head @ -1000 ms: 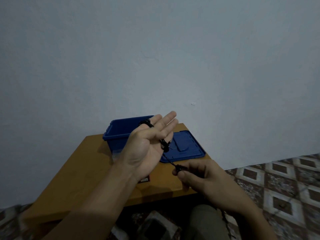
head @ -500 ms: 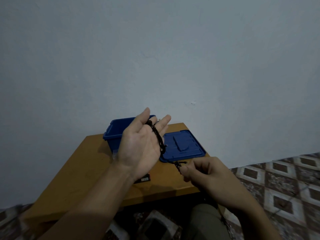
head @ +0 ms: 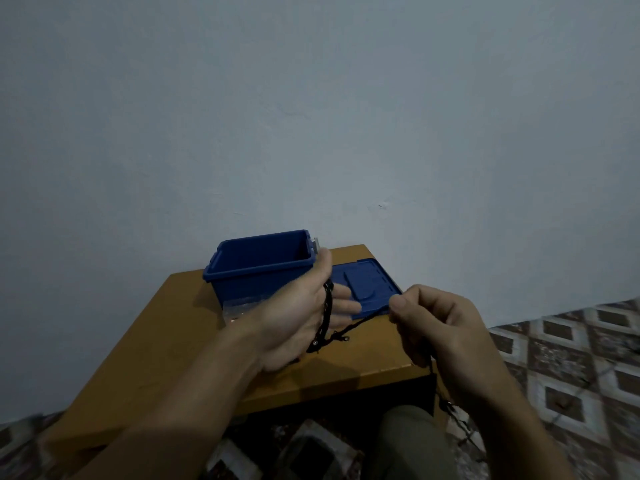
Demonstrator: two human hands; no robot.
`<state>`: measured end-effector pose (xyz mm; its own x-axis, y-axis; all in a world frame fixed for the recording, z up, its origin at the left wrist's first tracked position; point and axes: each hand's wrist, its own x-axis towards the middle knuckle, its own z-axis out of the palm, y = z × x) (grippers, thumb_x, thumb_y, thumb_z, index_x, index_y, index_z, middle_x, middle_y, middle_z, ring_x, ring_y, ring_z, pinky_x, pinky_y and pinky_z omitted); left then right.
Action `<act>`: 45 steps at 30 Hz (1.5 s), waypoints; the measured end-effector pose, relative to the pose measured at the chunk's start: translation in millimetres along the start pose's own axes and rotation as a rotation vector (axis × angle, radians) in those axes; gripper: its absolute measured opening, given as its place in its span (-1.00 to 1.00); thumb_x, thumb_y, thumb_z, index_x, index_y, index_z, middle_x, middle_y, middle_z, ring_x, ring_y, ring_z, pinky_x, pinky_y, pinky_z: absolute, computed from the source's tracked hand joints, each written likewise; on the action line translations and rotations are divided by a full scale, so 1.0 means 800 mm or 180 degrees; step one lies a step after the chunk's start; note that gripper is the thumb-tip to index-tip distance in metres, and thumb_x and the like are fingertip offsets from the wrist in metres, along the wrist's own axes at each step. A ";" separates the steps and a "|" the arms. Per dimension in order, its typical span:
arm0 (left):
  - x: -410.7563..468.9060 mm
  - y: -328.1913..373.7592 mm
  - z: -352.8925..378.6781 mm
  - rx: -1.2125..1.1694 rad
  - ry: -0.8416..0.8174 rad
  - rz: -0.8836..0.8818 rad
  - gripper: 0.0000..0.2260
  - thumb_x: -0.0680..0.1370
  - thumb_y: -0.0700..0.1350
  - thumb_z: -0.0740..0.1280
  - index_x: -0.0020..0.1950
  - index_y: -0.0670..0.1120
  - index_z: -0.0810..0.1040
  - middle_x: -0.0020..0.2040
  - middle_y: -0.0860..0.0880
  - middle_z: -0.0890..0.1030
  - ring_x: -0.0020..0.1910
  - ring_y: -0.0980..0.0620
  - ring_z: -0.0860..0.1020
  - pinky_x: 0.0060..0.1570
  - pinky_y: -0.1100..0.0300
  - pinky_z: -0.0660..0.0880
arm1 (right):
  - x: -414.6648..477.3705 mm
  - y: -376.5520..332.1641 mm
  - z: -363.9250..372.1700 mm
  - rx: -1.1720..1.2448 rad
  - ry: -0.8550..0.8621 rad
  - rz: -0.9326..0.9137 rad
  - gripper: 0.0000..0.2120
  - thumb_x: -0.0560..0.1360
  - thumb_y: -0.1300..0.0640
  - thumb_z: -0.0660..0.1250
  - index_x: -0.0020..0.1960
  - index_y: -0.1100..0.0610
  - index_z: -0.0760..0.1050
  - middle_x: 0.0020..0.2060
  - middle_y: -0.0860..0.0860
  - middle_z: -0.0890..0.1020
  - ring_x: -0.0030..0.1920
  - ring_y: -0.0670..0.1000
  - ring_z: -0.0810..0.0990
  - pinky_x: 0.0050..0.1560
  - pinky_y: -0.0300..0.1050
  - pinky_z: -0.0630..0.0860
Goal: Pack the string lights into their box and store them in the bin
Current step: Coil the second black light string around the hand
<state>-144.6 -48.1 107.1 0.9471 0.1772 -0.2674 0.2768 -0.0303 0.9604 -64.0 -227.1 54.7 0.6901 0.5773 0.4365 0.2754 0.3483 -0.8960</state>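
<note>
Limp-looking string lights [head: 327, 313] are looped round the flat left hand [head: 294, 320]. The strand's pinched taut by the right hand [head: 440, 327].

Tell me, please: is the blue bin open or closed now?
Open. The blue bin shows its inner walls, and its lid lies flat on the table to its right.

A wooden table [head: 156, 341] with an orange-brown top stands before a plain, pale blue-grey wall [head: 311, 116], its far edge close against it. A small dark mark [head: 382, 205] shows on the wall above the table's far right corner. Right of the table, floor tiles [head: 571, 358] carry a brown-and-white diamond pattern. Below the table's near edge lies a grey, blurred block [head: 311, 448]
</note>
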 end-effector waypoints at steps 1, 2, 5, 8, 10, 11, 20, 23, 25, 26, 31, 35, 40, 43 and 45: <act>0.000 -0.001 0.002 0.0128 0.0030 -0.0069 -0.15 0.50 0.47 -0.05 0.45 -0.19 0.40 0.29 -0.13 0.61 0.32 -0.07 0.54 0.32 0.07 0.40 | -0.001 0.000 0.001 -0.0073 0.0021 -0.0042 -0.71 0.53 0.04 0.39 -0.29 0.19 0.53 -0.49 0.05 0.40 -0.49 0.01 0.32 -0.47 -0.18 0.31; 0.000 -0.001 0.003 0.0200 0.0016 -0.0105 -0.16 0.50 0.47 -0.04 0.38 -0.19 0.47 0.19 -0.14 0.66 0.21 -0.08 0.61 0.22 0.04 0.44 | -0.001 -0.001 0.002 -0.0148 0.0019 -0.0085 -0.75 0.52 0.03 0.37 -0.25 0.16 0.57 -0.48 0.06 0.43 -0.46 0.01 0.35 -0.45 -0.16 0.33; -0.005 0.001 0.009 0.0367 -0.0217 -0.0196 -0.14 0.52 0.46 -0.05 0.28 -0.27 0.53 0.02 -0.21 0.67 0.04 -0.17 0.63 0.08 0.01 0.48 | 0.000 -0.001 0.004 -0.0282 -0.0028 -0.0241 -0.81 0.52 0.03 0.35 -0.21 0.08 0.62 -0.44 0.05 0.47 -0.42 0.02 0.39 -0.40 -0.10 0.38; -0.012 0.003 0.013 0.0578 -0.0487 -0.0319 -0.10 0.54 0.46 -0.08 0.17 -0.35 0.56 -0.05 -0.29 0.67 -0.06 -0.20 0.66 -0.03 0.05 0.56 | 0.000 -0.001 0.006 -0.0338 -0.0084 -0.0339 -0.82 0.52 0.03 0.36 -0.16 0.11 0.63 -0.41 0.02 0.51 -0.38 -0.01 0.44 -0.36 -0.13 0.43; -0.015 0.003 0.013 0.0527 -0.0649 -0.0342 -0.12 0.54 0.46 -0.04 0.07 -0.35 0.59 -0.14 -0.29 0.65 -0.20 -0.17 0.63 -0.17 0.09 0.56 | 0.000 -0.001 0.007 -0.0337 -0.0110 -0.0383 -0.83 0.53 0.05 0.36 -0.16 0.11 0.64 -0.39 0.04 0.52 -0.37 -0.01 0.44 -0.35 -0.14 0.43; -0.015 0.002 0.012 0.0564 -0.0685 -0.0336 -0.13 0.53 0.47 -0.03 0.03 -0.34 0.60 -0.19 -0.27 0.64 -0.26 -0.15 0.61 -0.24 0.12 0.54 | 0.000 -0.001 0.008 -0.0327 -0.0116 -0.0400 -0.84 0.53 0.07 0.36 -0.16 0.12 0.64 -0.39 0.05 0.52 -0.37 -0.01 0.44 -0.35 -0.13 0.43; -0.014 -0.003 0.007 0.0951 -0.0931 -0.0138 -0.17 0.48 0.54 -0.08 -0.32 -0.17 0.55 -0.51 -0.06 0.38 -0.54 0.03 0.25 -0.43 0.17 0.29 | 0.000 0.002 0.009 -0.0172 -0.0165 -0.0409 -0.82 0.51 0.09 0.36 -0.15 0.18 0.64 -0.41 0.09 0.50 -0.39 0.01 0.42 -0.35 -0.17 0.42; -0.015 -0.005 0.006 0.0742 -0.1162 -0.0040 -0.23 0.53 0.49 -0.08 -0.41 -0.15 0.42 -0.57 -0.03 0.28 -0.60 0.07 0.20 -0.48 0.20 0.28 | 0.002 0.006 0.009 -0.0168 -0.0207 -0.0363 -0.81 0.51 0.07 0.36 -0.15 0.17 0.64 -0.41 0.06 0.51 -0.38 0.00 0.41 -0.35 -0.16 0.41; -0.016 -0.006 0.007 0.0542 -0.1376 -0.0027 -0.27 0.55 0.47 -0.07 -0.45 -0.12 0.32 -0.59 0.00 0.23 -0.62 0.10 0.17 -0.51 0.22 0.25 | 0.003 0.010 0.010 -0.0294 -0.0272 -0.0315 -0.79 0.52 0.02 0.36 -0.16 0.14 0.64 -0.40 0.04 0.51 -0.38 -0.01 0.42 -0.33 -0.15 0.40; -0.016 -0.008 0.007 0.0438 -0.1491 -0.0031 -0.29 0.55 0.47 -0.06 -0.46 -0.10 0.29 -0.60 0.01 0.23 -0.63 0.10 0.17 -0.52 0.22 0.24 | 0.003 0.012 0.010 -0.0363 -0.0307 -0.0297 -0.79 0.53 0.01 0.36 -0.15 0.13 0.64 -0.40 0.04 0.53 -0.37 -0.01 0.44 -0.32 -0.14 0.42; -0.011 -0.013 0.003 -0.0379 -0.2206 0.0126 -0.36 0.60 0.38 0.04 -0.50 -0.05 0.32 -0.61 -0.01 0.35 -0.64 0.09 0.29 -0.48 0.19 0.36 | 0.006 0.021 0.014 -0.0354 -0.0259 -0.0316 -0.85 0.56 0.04 0.33 -0.06 0.05 0.66 -0.34 0.13 0.61 -0.35 0.04 0.52 -0.32 -0.09 0.47; -0.008 -0.011 0.002 -0.0651 -0.2255 0.0367 -0.34 0.63 0.32 -0.04 -0.44 -0.12 0.39 -0.55 -0.07 0.43 -0.57 0.02 0.36 -0.38 0.11 0.44 | 0.006 0.022 0.015 -0.0343 -0.0242 -0.0388 -0.85 0.58 0.08 0.31 0.01 0.02 0.67 -0.34 0.07 0.61 -0.36 0.03 0.51 -0.33 -0.09 0.47; -0.007 -0.008 -0.002 -0.0971 -0.2281 0.0513 -0.31 0.63 0.33 -0.06 -0.42 -0.15 0.43 -0.53 -0.09 0.45 -0.55 -0.01 0.39 -0.35 0.10 0.45 | 0.006 0.021 0.014 -0.0369 -0.0191 -0.0559 -0.82 0.58 0.13 0.31 0.05 -0.01 0.69 -0.28 0.11 0.63 -0.37 0.06 0.53 -0.31 0.03 0.49; -0.008 -0.006 -0.002 -0.1122 -0.2307 0.0560 -0.31 0.63 0.33 -0.05 -0.41 -0.16 0.44 -0.52 -0.09 0.46 -0.56 0.01 0.41 -0.36 0.12 0.49 | 0.004 0.023 0.013 -0.0427 -0.0271 -0.0520 -0.83 0.58 0.11 0.32 0.05 -0.02 0.69 -0.36 0.08 0.60 -0.35 0.03 0.54 -0.28 -0.02 0.49; -0.009 -0.006 -0.003 -0.1189 -0.2279 0.0619 -0.31 0.63 0.33 -0.05 -0.40 -0.16 0.44 -0.52 -0.09 0.46 -0.56 0.02 0.43 -0.37 0.13 0.49 | 0.004 0.023 0.012 -0.0480 -0.0352 -0.0509 -0.85 0.61 0.09 0.35 0.09 0.00 0.69 -0.32 0.04 0.62 -0.32 0.02 0.56 -0.26 -0.07 0.49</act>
<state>-152.9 -47.2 104.8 0.8816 -0.4701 0.0424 0.1449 0.3551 0.9235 -63.0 -211.5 40.1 0.5546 0.6039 0.5725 0.4777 0.3323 -0.8133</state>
